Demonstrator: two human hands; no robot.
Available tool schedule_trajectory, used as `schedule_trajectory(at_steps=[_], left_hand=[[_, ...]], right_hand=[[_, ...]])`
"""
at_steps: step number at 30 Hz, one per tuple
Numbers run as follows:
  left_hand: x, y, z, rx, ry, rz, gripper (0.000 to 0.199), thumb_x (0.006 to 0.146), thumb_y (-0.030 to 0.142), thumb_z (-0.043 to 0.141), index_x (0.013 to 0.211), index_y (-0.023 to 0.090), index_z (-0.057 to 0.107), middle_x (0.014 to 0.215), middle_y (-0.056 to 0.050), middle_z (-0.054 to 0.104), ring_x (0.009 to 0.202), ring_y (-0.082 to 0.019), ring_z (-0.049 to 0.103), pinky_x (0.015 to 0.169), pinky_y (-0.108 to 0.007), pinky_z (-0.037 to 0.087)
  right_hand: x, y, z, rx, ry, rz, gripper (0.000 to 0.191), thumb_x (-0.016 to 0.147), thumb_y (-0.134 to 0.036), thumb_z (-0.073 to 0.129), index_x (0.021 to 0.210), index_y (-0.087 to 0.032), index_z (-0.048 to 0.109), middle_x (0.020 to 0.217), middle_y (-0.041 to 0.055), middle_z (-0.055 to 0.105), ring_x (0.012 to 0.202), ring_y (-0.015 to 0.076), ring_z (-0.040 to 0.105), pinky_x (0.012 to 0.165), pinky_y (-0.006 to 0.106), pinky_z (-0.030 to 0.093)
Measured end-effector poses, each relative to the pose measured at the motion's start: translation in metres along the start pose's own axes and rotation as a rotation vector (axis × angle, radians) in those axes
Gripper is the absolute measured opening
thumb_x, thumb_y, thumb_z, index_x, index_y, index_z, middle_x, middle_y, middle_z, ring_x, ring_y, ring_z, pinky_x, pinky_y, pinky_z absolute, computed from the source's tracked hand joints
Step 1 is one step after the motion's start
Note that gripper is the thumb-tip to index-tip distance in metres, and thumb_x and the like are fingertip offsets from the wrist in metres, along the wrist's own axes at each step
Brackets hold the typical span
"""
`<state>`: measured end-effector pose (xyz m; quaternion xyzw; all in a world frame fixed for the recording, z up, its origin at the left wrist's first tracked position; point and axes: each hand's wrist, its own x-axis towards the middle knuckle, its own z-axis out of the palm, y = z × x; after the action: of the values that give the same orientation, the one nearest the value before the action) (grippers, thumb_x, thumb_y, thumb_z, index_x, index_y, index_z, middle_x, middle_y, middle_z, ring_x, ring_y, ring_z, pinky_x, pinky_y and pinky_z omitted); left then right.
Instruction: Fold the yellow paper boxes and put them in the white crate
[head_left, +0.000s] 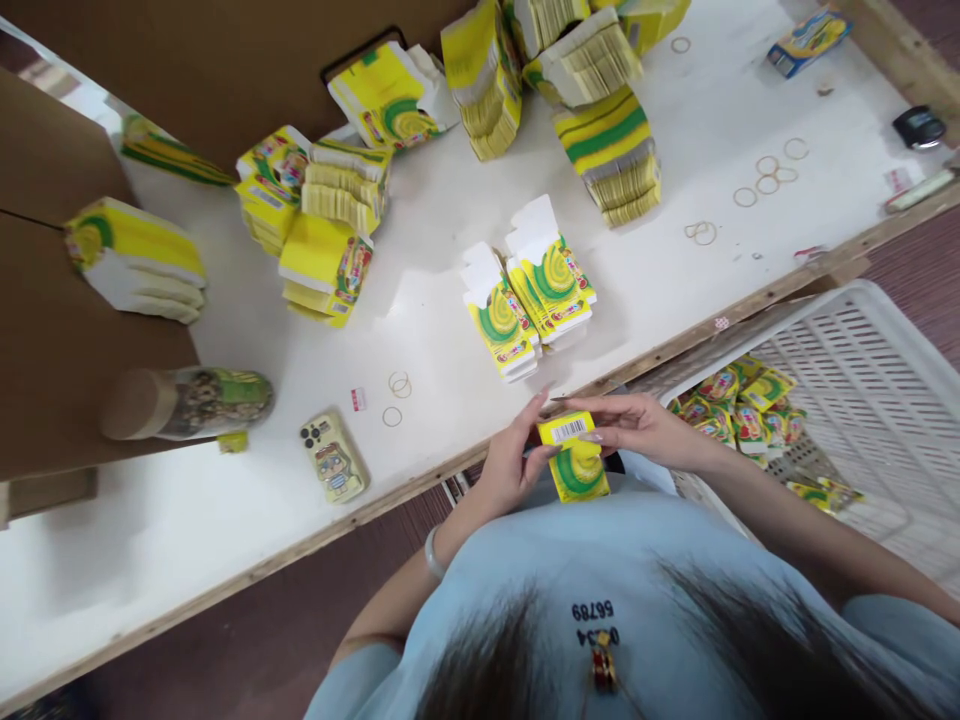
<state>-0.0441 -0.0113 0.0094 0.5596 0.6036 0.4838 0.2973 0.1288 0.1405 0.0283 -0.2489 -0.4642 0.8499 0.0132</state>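
Observation:
A small yellow carton (pixel 579 470) with a green swirl and a barcode is held between both hands, close to my body at the table's front edge. My left hand (pixel 514 460) grips its left side, thumb on the front. My right hand (pixel 637 428) has its fingers along the carton's top and right side. Just beyond my hands lie two small stacks of flat yellow cartons, a left stack (pixel 501 322) and a right stack (pixel 553 280), their white flaps pointing away from me.
Bundled flat cartons (pixel 607 150) line the back of the white table (pixel 420 330). A phone (pixel 334 455), a jar (pixel 217 402) and rubber bands (pixel 769 175) lie on it. At right, a white plastic basket (pixel 862 350) holds several yellow packets (pixel 742 405). A blue box (pixel 808 42) lies far right.

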Motion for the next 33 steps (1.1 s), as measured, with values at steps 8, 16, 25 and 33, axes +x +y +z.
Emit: schedule_trajectory(at_steps=[8, 16, 25, 33], left_hand=[[0.108, -0.053, -0.063, 0.477, 0.243, 0.149, 0.041, 0.103, 0.051, 0.051, 0.128, 0.021, 0.062, 0.118, -0.014, 0.067, 0.112, -0.027, 0.060, 0.093, -0.039, 0.049], [0.229, -0.135, -0.121, 0.452, 0.169, -0.122, 0.029, 0.077, 0.033, 0.086, 0.083, 0.018, 0.062, 0.080, -0.002, 0.060, 0.082, -0.020, 0.058, 0.084, -0.036, 0.050], [0.201, -0.061, -0.147, 0.437, 0.313, 0.204, 0.055, 0.102, 0.065, 0.045, 0.109, 0.020, 0.076, 0.096, -0.006, 0.075, 0.102, -0.021, 0.073, 0.094, -0.034, 0.055], [0.126, 0.042, -0.106, 0.313, 0.481, 0.176, 0.045, 0.108, 0.053, 0.042, 0.111, 0.023, 0.076, 0.088, -0.002, 0.074, 0.066, -0.010, 0.067, 0.059, -0.022, 0.050]], right_hand=[[-0.044, -0.008, -0.047, -0.546, 0.572, -0.168, 0.042, 0.091, -0.060, 0.064, 0.109, -0.024, 0.076, 0.104, 0.0094, 0.080, 0.085, 0.0235, 0.076, 0.073, 0.037, 0.063], [-0.115, -0.017, -0.124, -1.782, 0.898, -0.053, 0.056, 0.102, -0.057, 0.043, 0.137, -0.019, 0.063, 0.097, 0.0228, 0.076, 0.084, 0.0420, 0.074, 0.072, 0.055, 0.057], [0.031, -0.057, -0.026, -1.282, 0.849, -0.888, 0.047, 0.103, -0.040, 0.052, 0.146, -0.022, 0.051, 0.136, 0.0156, 0.068, 0.129, 0.0315, 0.064, 0.116, 0.056, 0.048], [0.120, -0.064, 0.048, -1.024, 0.665, -1.112, 0.045, 0.103, -0.053, 0.051, 0.135, -0.022, 0.057, 0.118, 0.0140, 0.072, 0.111, 0.0299, 0.069, 0.106, 0.052, 0.054]])
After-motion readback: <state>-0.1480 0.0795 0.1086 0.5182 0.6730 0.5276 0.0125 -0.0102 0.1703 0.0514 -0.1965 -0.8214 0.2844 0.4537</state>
